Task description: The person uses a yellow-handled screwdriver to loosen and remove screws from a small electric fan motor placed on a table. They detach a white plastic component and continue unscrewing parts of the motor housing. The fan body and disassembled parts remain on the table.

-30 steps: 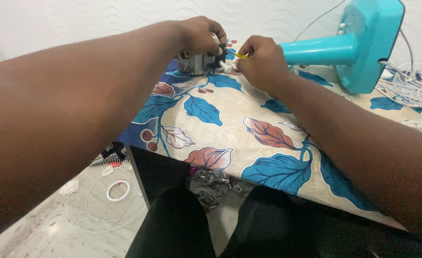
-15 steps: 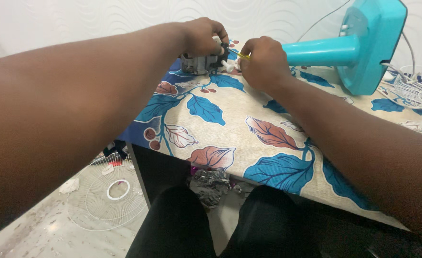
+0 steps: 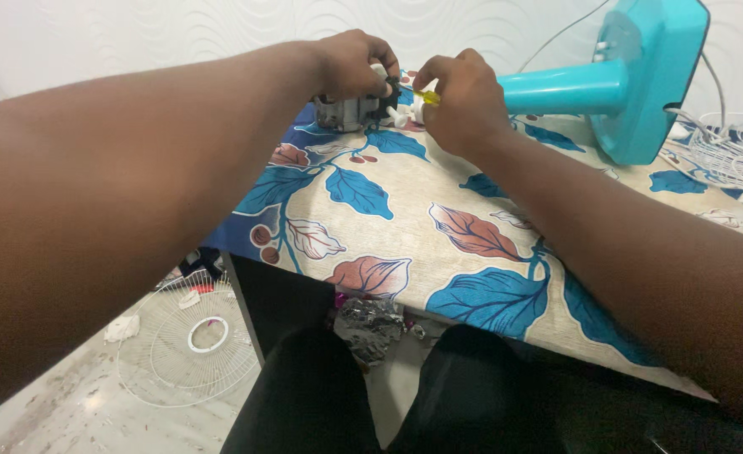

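Note:
My left hand (image 3: 350, 63) grips a grey metal fan motor (image 3: 348, 112) that rests on the far part of the leaf-patterned tablecloth (image 3: 405, 219). My right hand (image 3: 464, 101) is closed around a yellow-handled screwdriver (image 3: 426, 97), whose tip points left at the motor's white plastic parts (image 3: 400, 116). Both hands meet over the motor, and their fingers hide most of it. A turquoise fan stand (image 3: 607, 84) lies on its side just right of my right hand.
A white wire fan guard (image 3: 737, 155) lies at the table's far right. Another white wire guard (image 3: 191, 340) lies on the floor to the left, with scraps around it. Crumpled foil (image 3: 371, 319) sits under the table edge near my knees.
The view has shifted slightly. Both hands stay at the motor, with the right hand and screwdriver nudged a little closer to it.

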